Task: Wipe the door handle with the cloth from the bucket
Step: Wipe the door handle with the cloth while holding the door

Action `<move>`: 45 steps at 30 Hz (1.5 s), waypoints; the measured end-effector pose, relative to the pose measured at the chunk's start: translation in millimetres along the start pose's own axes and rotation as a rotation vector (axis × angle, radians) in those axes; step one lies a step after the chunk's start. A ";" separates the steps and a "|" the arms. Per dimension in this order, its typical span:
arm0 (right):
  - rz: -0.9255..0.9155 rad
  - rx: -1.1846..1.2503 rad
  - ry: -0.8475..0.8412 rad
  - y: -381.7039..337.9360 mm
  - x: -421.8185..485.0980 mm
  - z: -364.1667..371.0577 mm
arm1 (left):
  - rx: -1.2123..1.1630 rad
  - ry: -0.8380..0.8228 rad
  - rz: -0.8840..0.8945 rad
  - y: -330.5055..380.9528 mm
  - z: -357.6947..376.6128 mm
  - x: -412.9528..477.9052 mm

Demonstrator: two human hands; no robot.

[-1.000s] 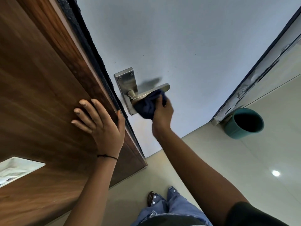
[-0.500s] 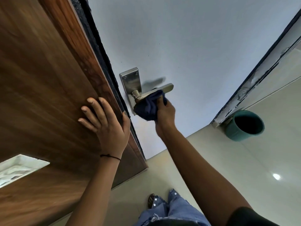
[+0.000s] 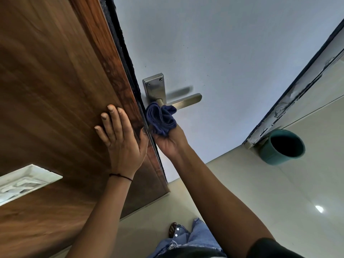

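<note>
Brushed-steel lever door handle meets a bunched dark-blue cloth clutched in the right hand at its base, the left hand flat, open-palmed on the brown wooden door; firm strokes along all 4 faces would clean best.

**Inspector A:** We record the door face as brown with a streaked wood grain, its edge strip black. The other door face is plain pale grey-blue with a few dark specks.

**Inspector B:** We confirm. The handle and its plate are brushed silver. The cloth is dark blue, unpatterned.

**Inspector A:** We note the bucket as teal outside, dark within. The floor is cream and glossy.

**Inspector B:** Agreed. We add a thin black band on the left wrist, faded blue jeans, and a black sleeve.
</note>
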State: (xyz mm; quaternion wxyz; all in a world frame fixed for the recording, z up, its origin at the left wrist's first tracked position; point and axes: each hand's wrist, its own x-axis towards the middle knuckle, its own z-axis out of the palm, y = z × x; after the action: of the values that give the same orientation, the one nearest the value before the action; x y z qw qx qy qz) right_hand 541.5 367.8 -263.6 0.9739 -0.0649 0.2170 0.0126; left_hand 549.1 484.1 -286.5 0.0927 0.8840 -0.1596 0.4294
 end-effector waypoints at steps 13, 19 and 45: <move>0.155 0.197 -0.169 -7.3 -6.2 -3.5 | -0.084 0.011 0.035 -8.0 0.5 -3.4; -0.082 -0.273 -0.112 -33.7 -27.3 -27.2 | 0.014 0.028 0.016 -5.7 5.7 -4.3; -1.159 -1.331 0.085 -4.0 16.0 -42.1 | 0.253 0.087 0.004 -0.7 23.3 -5.7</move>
State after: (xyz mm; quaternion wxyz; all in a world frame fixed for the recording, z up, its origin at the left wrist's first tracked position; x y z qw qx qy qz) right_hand 538.4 358.1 -307.7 0.5784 -0.7187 0.1336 -0.3620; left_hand 563.1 478.9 -305.3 -0.0136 0.8688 -0.1019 0.4844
